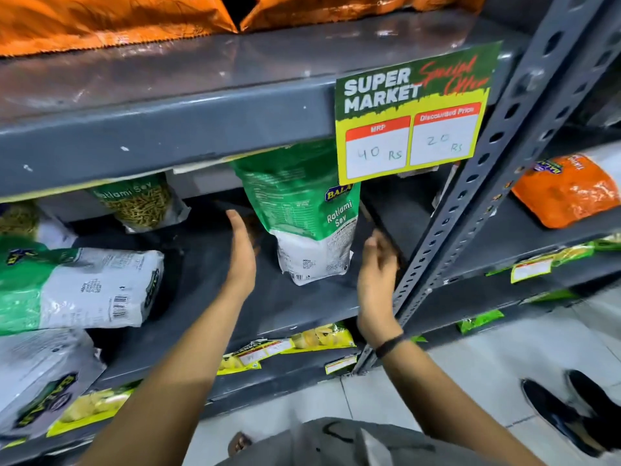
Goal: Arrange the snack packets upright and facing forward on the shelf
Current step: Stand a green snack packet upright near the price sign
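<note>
A green-and-white Ratlami Sev packet (302, 216) stands upright on the grey shelf (302, 307), its back and side turned toward me. My left hand (240, 253) is flat and open just left of it, not touching. My right hand (378, 267) is open to its right, near the upright post, also apart from it. Another packet (144, 205) stands upright at the back left, showing its clear window. A large packet (80, 290) lies on its side at the left. A further packet (37, 381) leans at the lower left.
A "Super Market" price sign (413, 112) hangs from the shelf above and covers the standing packet's top right. A perforated grey post (470, 196) bounds the bay on the right. Orange bags (111, 21) sit above; an orange packet (568, 193) lies in the adjacent bay. Black shoes (568, 415) are on the floor.
</note>
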The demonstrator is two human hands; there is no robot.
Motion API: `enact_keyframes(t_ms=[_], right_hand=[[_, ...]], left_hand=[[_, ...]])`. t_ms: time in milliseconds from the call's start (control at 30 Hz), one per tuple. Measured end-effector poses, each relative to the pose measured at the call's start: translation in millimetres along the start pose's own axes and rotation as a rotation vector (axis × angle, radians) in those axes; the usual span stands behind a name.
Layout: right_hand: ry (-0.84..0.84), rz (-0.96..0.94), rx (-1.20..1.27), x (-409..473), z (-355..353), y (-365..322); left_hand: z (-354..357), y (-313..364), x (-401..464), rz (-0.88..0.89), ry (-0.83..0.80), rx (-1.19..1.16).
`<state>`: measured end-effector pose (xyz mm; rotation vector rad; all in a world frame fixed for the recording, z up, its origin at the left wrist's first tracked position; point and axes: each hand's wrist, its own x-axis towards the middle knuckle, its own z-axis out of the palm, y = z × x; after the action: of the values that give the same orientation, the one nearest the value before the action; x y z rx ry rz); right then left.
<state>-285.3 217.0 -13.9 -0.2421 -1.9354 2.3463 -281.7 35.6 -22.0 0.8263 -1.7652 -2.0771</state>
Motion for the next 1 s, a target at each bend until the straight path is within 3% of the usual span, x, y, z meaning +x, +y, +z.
enact_keyframes(t_ms=[100,167,267,433,633,800,900,1000], right_hand=[[-0.214,0.076,-0.043,-27.9,5.3,13.0],[-0.260,0.065,-0.105,-28.9,10.2,16.3],[-0.239,0.059,-0.124,-8.6,15.2,10.4],[-0.273,0.201,-0.206,28.7,16.9,1.7],[-0.039,0.237,-0.007,-11.8,-5.5,9.0],[-0.238,0.372,0.016,-46.7,-12.4,7.7],[-0.252,0.380,-0.006,-33.1,-10.5,2.9],[-0.220,0.379,-0.029,-10.8,-10.1,-2.2]], left_hand=[[14.8,-4.5,-6.6,-0.064,-0.171,-0.039],[21.9,-6.7,-18.7,-0.038,-0.207,-0.046],[22.5,-17.8,-41.5,-0.074,-0.168,-0.073],[16.2,-44.9,-84.3,-0.010,-0.175,0.015],[10.4,-21.3,-31.3,0.045,0.013,0.026],[39.3,17.0,3.6,0.031,-0.149,0.003],[45.1,20.4,-2.9,0.016,-0.248,0.004],[33.1,7.7,-20.8,0.054,-0.141,0.014]])
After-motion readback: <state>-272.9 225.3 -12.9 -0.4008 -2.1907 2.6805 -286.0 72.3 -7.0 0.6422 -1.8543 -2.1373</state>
